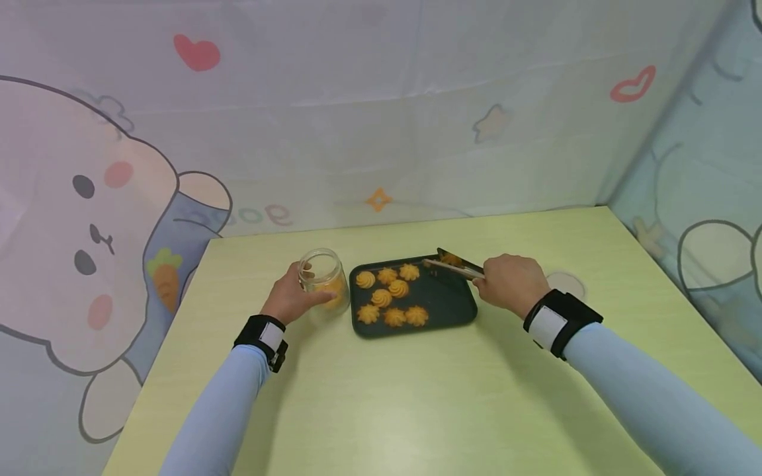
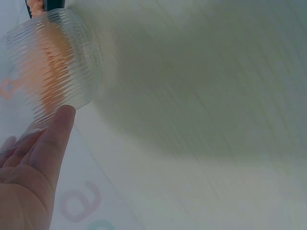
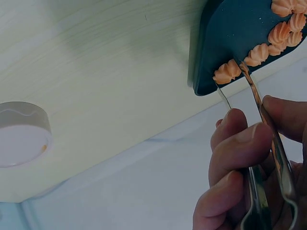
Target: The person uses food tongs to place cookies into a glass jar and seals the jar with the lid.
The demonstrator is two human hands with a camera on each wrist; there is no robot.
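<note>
My left hand (image 1: pixel 288 297) holds a clear ribbed glass jar (image 1: pixel 322 264) around its side, thumb in front and fingers behind. The jar stands open-topped at the tray's left, with yellow-orange cookies inside its lower part. In my right hand (image 1: pixel 513 284) is a pair of metal tongs (image 3: pixel 283 167), gripped between thumb and fingers. Its tips reach over the far right corner of the dark baking tray (image 1: pixel 443 307), on either side of one piped cookie (image 3: pixel 226 73). Several more swirled cookies (image 1: pixel 398 288) lie on the tray's left half.
A round whitish lid-like piece (image 3: pixel 24 134) lies on the table to the right, partly behind my right wrist in the head view. The pale wooden table (image 1: pixel 381 396) ends at a printed cloth backdrop (image 1: pixel 333 132) behind and at the sides.
</note>
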